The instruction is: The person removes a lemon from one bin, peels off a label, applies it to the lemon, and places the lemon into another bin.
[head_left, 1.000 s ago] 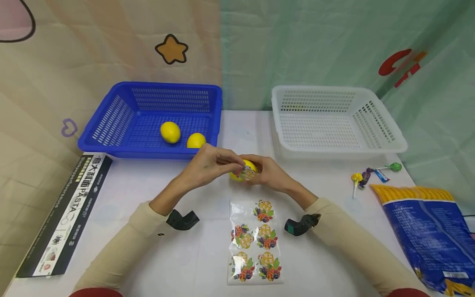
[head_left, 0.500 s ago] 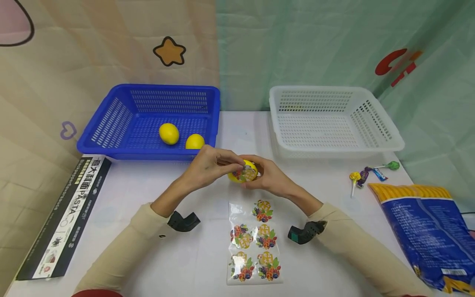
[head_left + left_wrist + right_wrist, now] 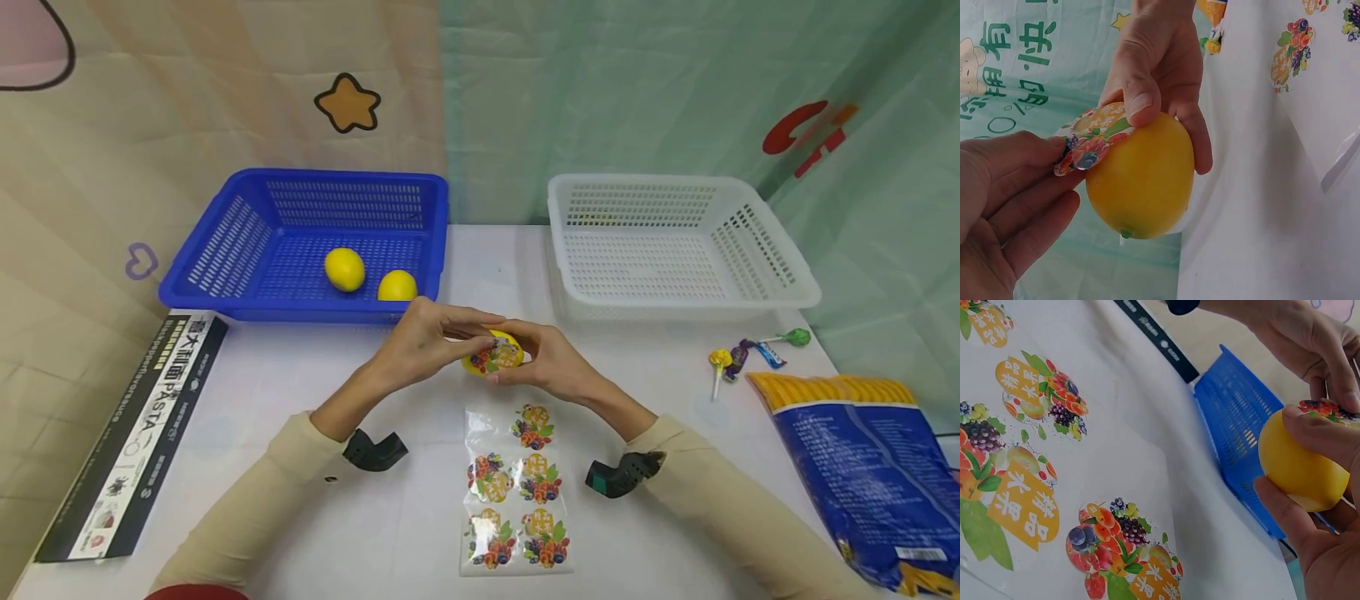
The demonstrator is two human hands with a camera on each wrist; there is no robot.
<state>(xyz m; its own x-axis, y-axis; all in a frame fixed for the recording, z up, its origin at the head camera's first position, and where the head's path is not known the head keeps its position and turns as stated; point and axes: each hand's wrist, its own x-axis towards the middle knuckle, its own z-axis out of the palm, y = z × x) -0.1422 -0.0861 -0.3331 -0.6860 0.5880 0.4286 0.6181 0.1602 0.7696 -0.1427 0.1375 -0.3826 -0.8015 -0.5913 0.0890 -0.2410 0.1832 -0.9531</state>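
The lemon (image 3: 1144, 187) is gripped by the right hand (image 3: 551, 360); a sticker (image 3: 1094, 142), pinched by the left hand (image 3: 420, 348), is apparently being applied; smoothing seems required next.

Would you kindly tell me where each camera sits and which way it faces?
Head: on the head, facing forward and down at the table; sleeves, left hand and right hand show.
Left wrist: on that wrist, facing the yellow fruit, sticker and green curtain; both hands show.
Right wrist: on that wrist, facing the yellow fruit, sticker sheet and blue basket; both hands show.
Shared: both wrist views show the yellow fruit and sticker.
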